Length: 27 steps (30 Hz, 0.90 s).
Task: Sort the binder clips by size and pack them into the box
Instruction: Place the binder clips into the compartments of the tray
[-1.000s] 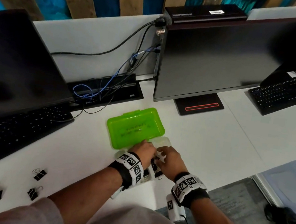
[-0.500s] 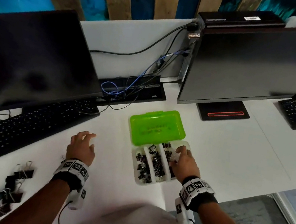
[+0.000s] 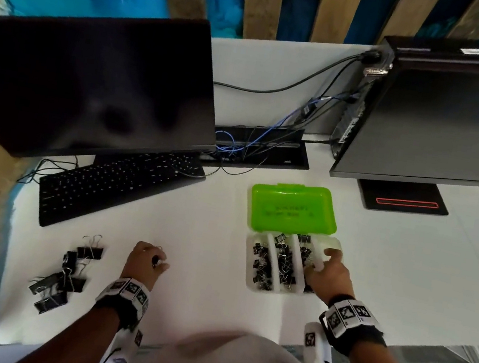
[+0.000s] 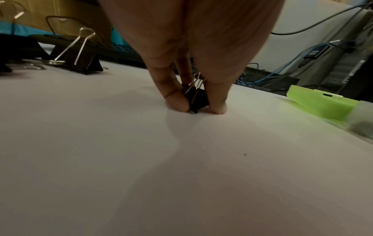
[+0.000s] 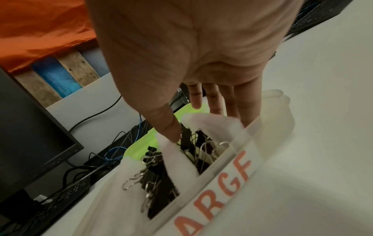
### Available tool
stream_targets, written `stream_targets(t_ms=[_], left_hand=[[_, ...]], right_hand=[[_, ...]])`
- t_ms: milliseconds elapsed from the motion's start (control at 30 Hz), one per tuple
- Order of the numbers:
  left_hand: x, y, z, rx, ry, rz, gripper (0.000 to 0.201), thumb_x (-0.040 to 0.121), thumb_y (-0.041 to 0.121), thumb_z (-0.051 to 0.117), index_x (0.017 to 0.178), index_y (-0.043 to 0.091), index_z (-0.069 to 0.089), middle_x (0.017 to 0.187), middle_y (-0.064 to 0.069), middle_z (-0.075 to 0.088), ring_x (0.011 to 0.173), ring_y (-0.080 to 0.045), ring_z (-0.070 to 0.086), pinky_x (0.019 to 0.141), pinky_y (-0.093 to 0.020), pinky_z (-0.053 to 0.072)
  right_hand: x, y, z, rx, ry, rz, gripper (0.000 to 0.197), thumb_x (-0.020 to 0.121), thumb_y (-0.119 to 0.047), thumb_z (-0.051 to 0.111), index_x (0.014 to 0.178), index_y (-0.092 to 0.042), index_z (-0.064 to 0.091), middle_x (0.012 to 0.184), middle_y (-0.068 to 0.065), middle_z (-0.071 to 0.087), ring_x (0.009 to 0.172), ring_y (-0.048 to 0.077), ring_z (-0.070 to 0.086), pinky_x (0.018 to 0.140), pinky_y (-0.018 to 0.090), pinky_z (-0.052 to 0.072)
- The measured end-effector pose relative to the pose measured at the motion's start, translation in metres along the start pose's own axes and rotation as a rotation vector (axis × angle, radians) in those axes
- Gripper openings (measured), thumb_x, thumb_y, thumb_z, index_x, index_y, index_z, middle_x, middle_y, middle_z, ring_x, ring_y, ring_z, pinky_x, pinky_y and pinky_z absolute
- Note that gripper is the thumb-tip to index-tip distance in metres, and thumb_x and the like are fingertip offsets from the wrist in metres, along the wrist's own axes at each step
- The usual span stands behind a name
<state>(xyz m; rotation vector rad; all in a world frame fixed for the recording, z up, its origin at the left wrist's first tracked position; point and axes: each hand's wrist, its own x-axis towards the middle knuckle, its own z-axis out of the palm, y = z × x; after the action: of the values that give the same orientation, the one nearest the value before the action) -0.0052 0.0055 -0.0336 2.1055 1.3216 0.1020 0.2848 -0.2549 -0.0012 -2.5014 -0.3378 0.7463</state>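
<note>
Three compartments run lengthwise in the translucent white plastic box [image 3: 250,283], long axis pointing away from the person, each full of small black binder clips. Its lime-green lid [image 3: 291,210] lies flipped open on the far side, flat on the white table [image 3: 208,233]. Right hand [image 3: 327,275] rests on the box's right end, fingers straight and spread, thumb on a divider; holds nothing. Left hand [image 3: 145,260], well left of the box, pinches one small black binder clip [image 4: 196,99] between thumb and fingertips against the table, wire handles tilted up. Pile of larger black binder clips [image 3: 63,276] lies further left, near the table edge.
</note>
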Motion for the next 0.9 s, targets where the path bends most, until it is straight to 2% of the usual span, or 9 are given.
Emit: stream_targets(t_ms=[100, 133, 267, 333, 400, 533, 700, 833, 900], left_hand=[[-0.004, 0.006, -0.001, -0.013, -0.037, 0.058, 0.015, 0.069, 0.001, 0.078, 0.081, 0.007, 0.070, 0.101, -0.012, 0.059, 0.094, -0.026, 0.062, 0.092, -0.033, 0.048], [-0.004, 0.011, -0.001, -0.031, -0.045, 0.084, 0.015, 0.069, 0.001, 0.078, 0.081, 0.007, 0.069, 0.100, -0.010, 0.059, 0.096, -0.025, 0.062, 0.092, -0.030, 0.047], [-0.002, 0.064, 0.002, -0.188, -0.055, 0.250, 0.016, 0.069, 0.000, 0.079, 0.079, 0.007, 0.070, 0.098, -0.005, 0.057, 0.094, -0.020, 0.062, 0.082, -0.003, 0.040], [0.002, 0.100, 0.005, -0.227, -0.071, 0.355, 0.016, 0.068, 0.004, 0.080, 0.081, 0.009, 0.071, 0.099, -0.002, 0.057, 0.091, -0.016, 0.061, 0.082, 0.003, 0.036], [0.004, 0.137, 0.013, -0.240, -0.133, 0.457, 0.017, 0.071, 0.010, 0.079, 0.085, 0.012, 0.071, 0.103, 0.001, 0.057, 0.094, -0.011, 0.058, 0.088, -0.001, 0.035], [-0.003, 0.199, 0.038, -0.233, -0.274, 0.551, 0.019, 0.075, 0.019, 0.076, 0.093, 0.017, 0.069, 0.115, 0.002, 0.055, 0.098, -0.008, 0.052, 0.096, -0.019, 0.039], [-0.017, 0.247, 0.078, -0.157, -0.382, 0.617, 0.024, 0.077, 0.016, 0.074, 0.099, 0.012, 0.064, 0.108, -0.002, 0.056, 0.089, -0.010, 0.049, 0.081, -0.016, 0.037], [-0.021, 0.258, 0.103, -0.102, -0.439, 0.583, 0.022, 0.076, 0.013, 0.074, 0.097, 0.009, 0.066, 0.107, -0.005, 0.060, 0.095, -0.016, 0.055, 0.084, -0.016, 0.039], [-0.021, 0.260, 0.110, -0.105, -0.464, 0.568, 0.024, 0.074, 0.010, 0.075, 0.095, 0.009, 0.065, 0.106, -0.005, 0.059, 0.097, -0.020, 0.058, 0.088, -0.022, 0.043]], right_hand=[[-0.004, -0.003, 0.004, -0.002, 0.015, -0.020, 0.063, 0.080, -0.023, 0.062, 0.133, -0.010, 0.030, 0.113, 0.021, 0.065, 0.103, 0.036, 0.062, 0.089, 0.042, 0.050], [-0.006, -0.004, 0.005, 0.001, 0.020, -0.020, 0.065, 0.082, -0.025, 0.062, 0.135, -0.010, 0.028, 0.115, 0.021, 0.064, 0.104, 0.036, 0.062, 0.090, 0.042, 0.049], [-0.020, -0.007, 0.010, 0.010, 0.006, -0.039, 0.084, 0.080, -0.047, 0.064, 0.142, -0.012, 0.019, 0.134, 0.021, 0.053, 0.118, 0.037, 0.055, 0.099, 0.046, 0.045], [-0.025, -0.007, 0.013, -0.035, -0.041, -0.046, 0.093, 0.077, -0.047, 0.069, 0.145, -0.012, 0.015, 0.141, 0.019, 0.046, 0.125, 0.035, 0.049, 0.101, 0.044, 0.042], [-0.027, -0.006, 0.016, -0.055, -0.061, -0.044, 0.094, 0.077, -0.039, 0.071, 0.146, -0.011, 0.012, 0.143, 0.018, 0.043, 0.126, 0.035, 0.048, 0.102, 0.043, 0.041], [-0.023, -0.008, 0.013, -0.064, -0.069, -0.034, 0.095, 0.076, -0.035, 0.073, 0.146, -0.010, 0.013, 0.137, 0.019, 0.049, 0.122, 0.033, 0.051, 0.099, 0.039, 0.042], [-0.020, 0.000, 0.000, -0.038, -0.149, -0.035, 0.104, 0.074, -0.045, 0.074, 0.149, -0.011, 0.009, 0.146, 0.017, 0.041, 0.132, 0.030, 0.042, 0.104, 0.035, 0.038], [-0.019, 0.009, -0.011, -0.015, -0.154, -0.094, 0.094, 0.078, -0.039, 0.071, 0.148, -0.012, 0.016, 0.147, 0.016, 0.039, 0.132, 0.029, 0.041, 0.106, 0.035, 0.036], [-0.019, 0.009, -0.016, -0.059, -0.178, -0.153, 0.083, 0.084, -0.032, 0.066, 0.148, -0.009, 0.019, 0.150, 0.015, 0.034, 0.135, 0.028, 0.037, 0.108, 0.033, 0.032]])
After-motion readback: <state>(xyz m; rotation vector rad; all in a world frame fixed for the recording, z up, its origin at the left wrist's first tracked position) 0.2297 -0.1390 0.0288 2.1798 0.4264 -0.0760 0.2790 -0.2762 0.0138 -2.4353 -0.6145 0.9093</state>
